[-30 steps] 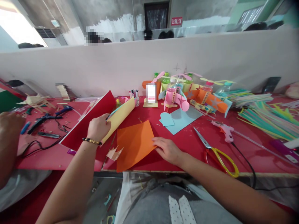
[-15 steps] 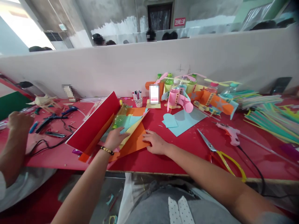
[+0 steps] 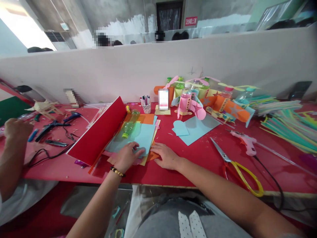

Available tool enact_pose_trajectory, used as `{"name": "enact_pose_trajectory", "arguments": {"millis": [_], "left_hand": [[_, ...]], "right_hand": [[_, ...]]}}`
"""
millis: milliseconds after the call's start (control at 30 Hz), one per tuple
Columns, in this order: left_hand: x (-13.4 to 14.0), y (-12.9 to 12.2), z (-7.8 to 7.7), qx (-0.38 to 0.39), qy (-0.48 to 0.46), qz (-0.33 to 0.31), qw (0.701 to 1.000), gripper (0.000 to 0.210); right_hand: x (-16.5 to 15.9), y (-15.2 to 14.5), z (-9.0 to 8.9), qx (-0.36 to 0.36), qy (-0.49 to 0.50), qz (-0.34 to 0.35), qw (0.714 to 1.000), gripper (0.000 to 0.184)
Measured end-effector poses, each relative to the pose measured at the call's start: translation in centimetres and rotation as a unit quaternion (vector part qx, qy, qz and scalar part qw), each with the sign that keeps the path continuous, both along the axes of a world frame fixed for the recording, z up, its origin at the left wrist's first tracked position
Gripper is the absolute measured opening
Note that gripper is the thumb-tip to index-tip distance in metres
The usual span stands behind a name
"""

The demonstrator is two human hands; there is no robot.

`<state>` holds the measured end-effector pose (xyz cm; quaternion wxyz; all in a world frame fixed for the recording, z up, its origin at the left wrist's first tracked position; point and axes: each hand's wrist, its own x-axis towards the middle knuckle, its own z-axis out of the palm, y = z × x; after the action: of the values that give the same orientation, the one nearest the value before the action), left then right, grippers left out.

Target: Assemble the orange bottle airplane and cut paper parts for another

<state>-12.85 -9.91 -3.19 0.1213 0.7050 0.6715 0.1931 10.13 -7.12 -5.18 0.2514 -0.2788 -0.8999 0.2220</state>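
Note:
My left hand (image 3: pixel 127 157) lies on the lower edge of a light blue paper sheet (image 3: pixel 145 134), fingers loosely bent and thumb apart. Under that sheet a stack shows yellow, pink and orange edges. My right hand (image 3: pixel 166 157) rests palm down at the stack's right side, its fingers stretched over a corner of orange paper (image 3: pixel 154 154). A green-tinted plastic bottle (image 3: pixel 130 126) with a green cap lies on the stack, beyond my left hand. Beside it, a red board (image 3: pixel 99 132) stands tilted like a low divider.
To the right lie scissors (image 3: pixel 226 158) with yellow handles and a pink glue gun (image 3: pixel 246 141) with its cord. Bottle airplanes (image 3: pixel 190 107) stand at the back beside a phone (image 3: pixel 163 99) and a pen cup (image 3: pixel 146 107). At far left is another person's arm (image 3: pixel 15 145).
The raised blue and yellow sheets have come down flat over the orange paper. My left hand has moved toward me and slightly right; my right hand stays near the stack's edge.

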Motion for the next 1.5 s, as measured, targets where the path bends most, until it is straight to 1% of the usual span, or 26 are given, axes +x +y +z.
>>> {"name": "enact_pose_trajectory", "arguments": {"millis": [67,133,200,267,367,400,467,533,600,700,800,867,933,967,1067,1133,1200,1233,1300,1367,1400,1433,1467,1500], "left_hand": [[1.4,-0.3,0.3,0.033,0.075,-0.027,0.996,0.032],[2.7,-0.3,0.4,0.055,0.128,-0.044,0.989,0.034],[3.6,-0.2,0.3,0.067,0.152,-0.050,0.985,0.037],[4.1,0.1,0.1,0.073,0.156,-0.061,0.983,0.040],[4.5,1.7,0.1,0.073,0.154,-0.109,0.979,0.047],[4.7,2.5,0.2,0.070,0.154,-0.128,0.977,0.048],[5.1,4.8,0.7,0.061,0.153,-0.152,0.974,0.047],[5.9,7.5,1.0,0.046,0.149,-0.134,0.979,0.039],[6.9,10.1,0.9,0.036,0.143,-0.086,0.985,0.033],[8.5,13.1,0.1,0.031,0.136,-0.047,0.989,0.030],[9.6,14.5,-1.1,0.028,0.119,-0.027,0.992,0.019],[9.9,14.9,-1.4,0.022,0.100,-0.028,0.994,0.016],[10.0,15.0,-1.1,0.009,0.072,-0.039,0.997,0.014],[9.9,14.8,-0.7,0.001,0.055,-0.046,0.997,0.014],[9.4,13.4,1.5,-0.020,0.000,-0.076,0.997,0.019],[8.8,11.4,3.4,-0.029,-0.054,-0.094,0.994,0.020],[7.7,8.6,5.6,-0.067,-0.188,-0.123,0.972,0.020],[7.1,7.0,6.6,-0.100,-0.219,-0.140,0.960,0.021],[5.7,3.3,8.3,-0.203,-0.215,-0.191,0.936,0.021],[4.0,-0.6,9.3,-0.317,-0.175,-0.255,0.897,0.022],[3.2,-2.4,9.6,-0.366,-0.156,-0.291,0.870,0.024],[2.3,-4.2,9.7,-0.402,-0.143,-0.317,0.847,0.025],[1.5,-5.8,9.7,-0.414,-0.132,-0.333,0.837,0.027],[0.7,-7.2,9.5,-0.402,-0.115,-0.341,0.842,0.027]], "right_hand": [[0.0,0.0,-0.3,0.001,-0.006,-0.004,1.000,0.049],[0.0,0.0,-0.6,0.001,-0.014,-0.011,1.000,0.049],[-0.1,0.0,-0.8,0.001,-0.021,-0.013,1.000,0.046],[-0.1,0.1,-1.0,0.003,-0.024,-0.012,1.000,0.044],[-0.1,0.3,-1.0,0.006,-0.019,-0.018,1.000,0.047],[-0.1,0.4,-0.9,0.007,-0.014,-0.027,1.000,0.046],[0.1,0.6,-0.7,0.008,0.000,-0.052,0.999,0.040],[0.5,0.8,-0.5,0.007,0.015,-0.076,0.997,0.030],[1.0,1.0,-0.2,0.005,0.027,-0.091,0.995,0.022],[1.7,1.3,0.1,0.003,0.037,-0.105,0.994,0.016],[2.0,1.8,0.3,-0.002,0.039,-0.125,0.991,0.013],[2.1,2.2,0.3,-0.007,0.038,-0.136,0.990,0.011],[2.0,2.5,0.3,-0.014,0.038,-0.142,0.989,0.010],[2.0,2.7,0.3,-0.017,0.039,-0.144,0.989,0.010],[2.0,3.0,0.0,-0.026,0.043,-0.151,0.987,0.011],[2.1,3.2,-0.2,-0.031,0.043,-0.158,0.986,0.011],[2.1,3.2,-0.4,-0.035,0.044,-0.165,0.985,0.011],[2.2,3.2,-0.4,-0.036,0.044,-0.166,0.984,0.011],[2.2,3.2,-0.5,-0.036,0.046,-0.166,0.984,0.011],[2.2,3.1,-0.6,-0.035,0.048,-0.165,0.985,0.011],[2.1,3.1,-0.6,-0.034,0.048,-0.165,0.985,0.012],[2.1,3.0,-0.6,-0.032,0.047,-0.164,0.985,0.013],[2.1,2.9,-0.6,-0.030,0.045,-0.162,0.985,0.013],[2.0,2.8,-0.6,-0.027,0.043,-0.156,0.986,0.013]]}}
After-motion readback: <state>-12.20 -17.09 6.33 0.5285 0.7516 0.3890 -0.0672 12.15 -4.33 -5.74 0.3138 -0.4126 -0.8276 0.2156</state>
